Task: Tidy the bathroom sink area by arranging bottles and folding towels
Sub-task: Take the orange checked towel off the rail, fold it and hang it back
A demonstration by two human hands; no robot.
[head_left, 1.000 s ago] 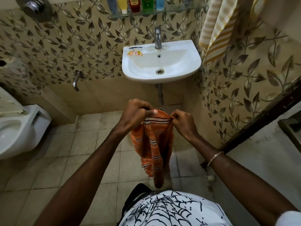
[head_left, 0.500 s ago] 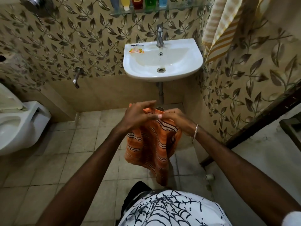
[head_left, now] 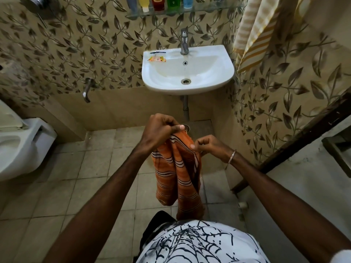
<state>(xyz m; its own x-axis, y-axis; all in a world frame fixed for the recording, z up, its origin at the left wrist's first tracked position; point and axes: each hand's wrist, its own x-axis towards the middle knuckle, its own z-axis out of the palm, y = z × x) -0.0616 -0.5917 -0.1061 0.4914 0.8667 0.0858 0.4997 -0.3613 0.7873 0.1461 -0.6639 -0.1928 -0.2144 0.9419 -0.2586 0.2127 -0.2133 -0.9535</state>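
An orange towel [head_left: 178,177] with white and dark stripes hangs in front of me, below the white sink [head_left: 190,86]. My left hand [head_left: 159,131] grips its top edge, bunched in curled fingers. My right hand [head_left: 209,145] pinches the towel's right edge a little lower, beside the left hand. The towel falls in two hanging folds toward my waist. Several coloured bottles [head_left: 159,3] stand in a row on a glass shelf [head_left: 133,16] above the tap [head_left: 184,41].
A small orange sachet [head_left: 157,58] lies on the sink's left rim. A yellow striped towel [head_left: 254,33] hangs on the right wall. A toilet [head_left: 22,145] stands at the left, a wall tap [head_left: 87,92] beside it, and a dark door frame [head_left: 303,133] at the right.
The right hand has slid down from the left hand to a lower point on the towel's edge. The towel now hangs in two narrower folds.
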